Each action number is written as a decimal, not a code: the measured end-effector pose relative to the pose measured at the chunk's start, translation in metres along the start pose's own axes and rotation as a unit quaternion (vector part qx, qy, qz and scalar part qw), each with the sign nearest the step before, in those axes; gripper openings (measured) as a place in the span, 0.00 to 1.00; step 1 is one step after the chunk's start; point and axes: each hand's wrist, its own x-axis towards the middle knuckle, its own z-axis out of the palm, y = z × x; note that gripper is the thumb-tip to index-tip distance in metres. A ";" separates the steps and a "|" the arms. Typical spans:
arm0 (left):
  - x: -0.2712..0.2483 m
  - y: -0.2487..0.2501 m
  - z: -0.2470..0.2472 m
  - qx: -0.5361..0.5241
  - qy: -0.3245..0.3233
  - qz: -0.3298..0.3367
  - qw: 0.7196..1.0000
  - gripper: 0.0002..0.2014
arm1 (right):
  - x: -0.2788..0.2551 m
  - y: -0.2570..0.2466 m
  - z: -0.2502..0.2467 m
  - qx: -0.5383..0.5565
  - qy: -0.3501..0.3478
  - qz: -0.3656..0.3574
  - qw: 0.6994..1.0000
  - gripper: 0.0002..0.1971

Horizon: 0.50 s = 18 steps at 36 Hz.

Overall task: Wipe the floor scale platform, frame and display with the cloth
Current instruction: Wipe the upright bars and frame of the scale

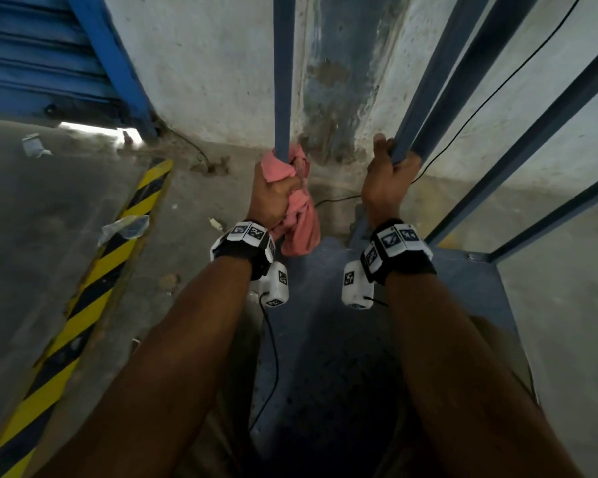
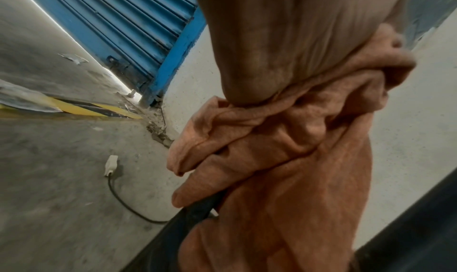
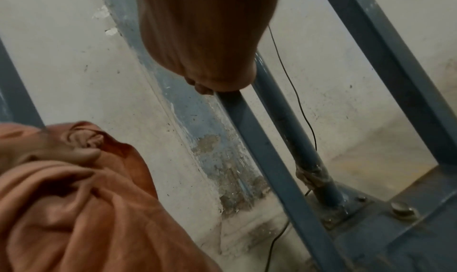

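My left hand (image 1: 273, 191) grips a pink cloth (image 1: 299, 219) wrapped round the left upright bar (image 1: 283, 74) of the grey-blue scale frame; the cloth's loose end hangs down below the fist. The left wrist view shows the bunched cloth (image 2: 296, 149) under my palm. My right hand (image 1: 387, 181) grips the neighbouring frame bar (image 1: 439, 74), seen from the right wrist as fingers curled on the bar (image 3: 247, 116). The dark blue scale platform (image 1: 325, 339) lies below my forearms. The display is out of sight.
A stained white wall (image 1: 204, 63) stands right behind the frame. A blue roller shutter (image 1: 38, 53) is at the left. A yellow-black striped kerb (image 1: 83, 288) crosses the concrete floor. A thin black cable (image 1: 497, 91) runs along the wall; a white plug (image 2: 110, 165) lies on the floor.
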 end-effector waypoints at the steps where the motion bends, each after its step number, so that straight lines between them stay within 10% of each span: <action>1: -0.001 -0.002 0.000 0.001 -0.002 0.000 1.000 0.14 | 0.001 0.000 0.001 -0.002 0.001 -0.003 1.000 0.24; 18: -0.025 -0.065 -0.023 0.108 0.065 -0.074 0.989 0.12 | 0.005 0.010 -0.004 -0.062 0.008 -0.063 0.996 0.21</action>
